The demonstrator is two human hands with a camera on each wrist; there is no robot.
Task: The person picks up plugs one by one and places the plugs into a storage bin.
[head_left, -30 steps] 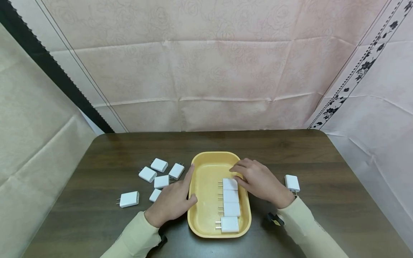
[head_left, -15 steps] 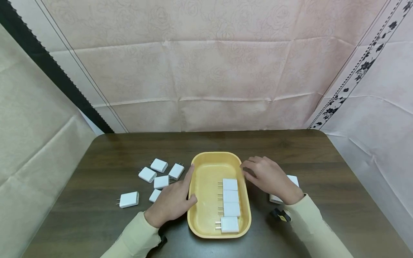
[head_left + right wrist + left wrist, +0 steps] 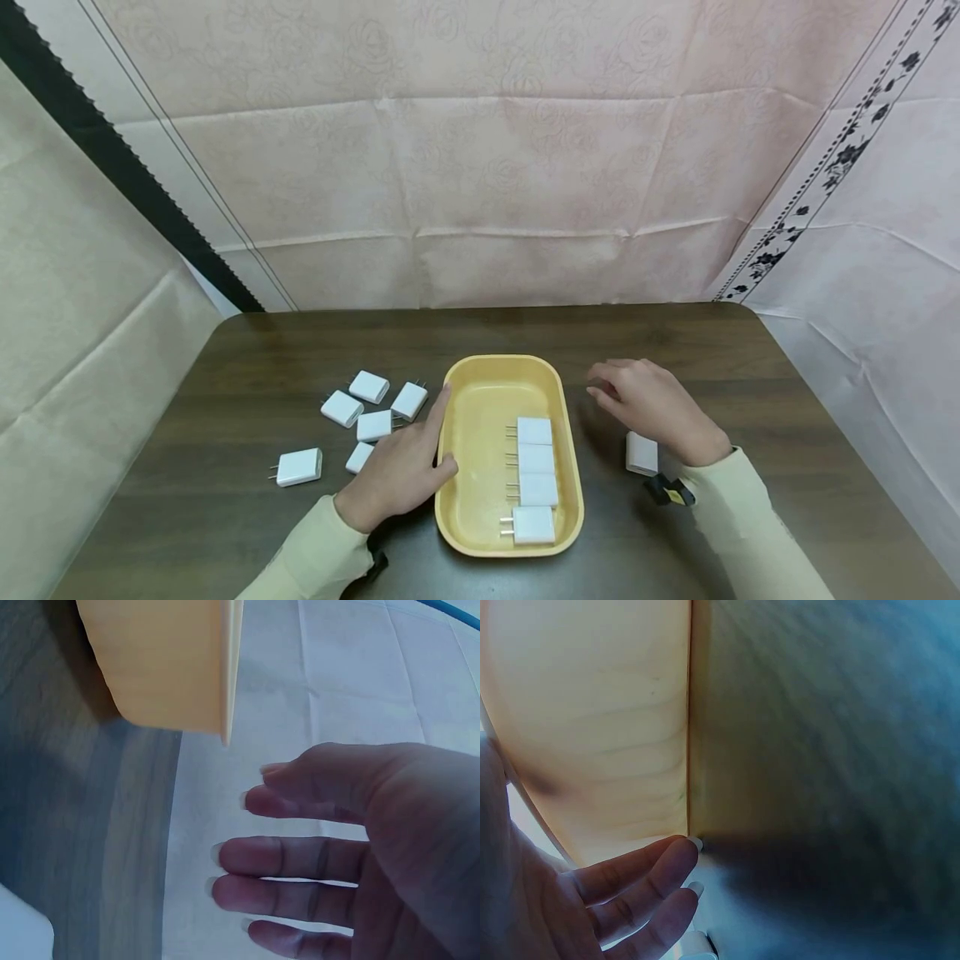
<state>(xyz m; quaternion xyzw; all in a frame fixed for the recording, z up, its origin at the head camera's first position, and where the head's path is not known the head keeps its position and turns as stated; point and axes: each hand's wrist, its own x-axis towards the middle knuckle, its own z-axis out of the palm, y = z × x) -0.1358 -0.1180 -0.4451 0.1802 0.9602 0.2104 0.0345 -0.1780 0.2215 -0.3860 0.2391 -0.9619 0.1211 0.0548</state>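
A yellow tray point(image 3: 480, 533) stands on the table, with a column of several white charger plugs point(image 3: 535, 487) along its right side, prongs pointing left. My left hand point(image 3: 401, 467) rests at the tray's left rim, index finger straight along it and thumb over the inside. In the left wrist view its other fingers point(image 3: 649, 889) lie close to the tray's outer wall. My right hand point(image 3: 648, 400) hovers right of the tray, holding nothing, fingers loosely bent and apart in the right wrist view. A loose white charger point(image 3: 641, 454) lies just below that hand.
Left of the tray, several white chargers lie in a loose group point(image 3: 367, 386), one partly behind my left hand. Another charger point(image 3: 298, 467) sits apart, farther left. The dark wooden table point(image 3: 300, 342) ends at a back edge before a hanging pale cloth point(image 3: 480, 167).
My right hand has drawn back from the tray's upper charger, out to the right over the table. A charger beneath it came into view while the one farther right became hidden. My left hand stays put.
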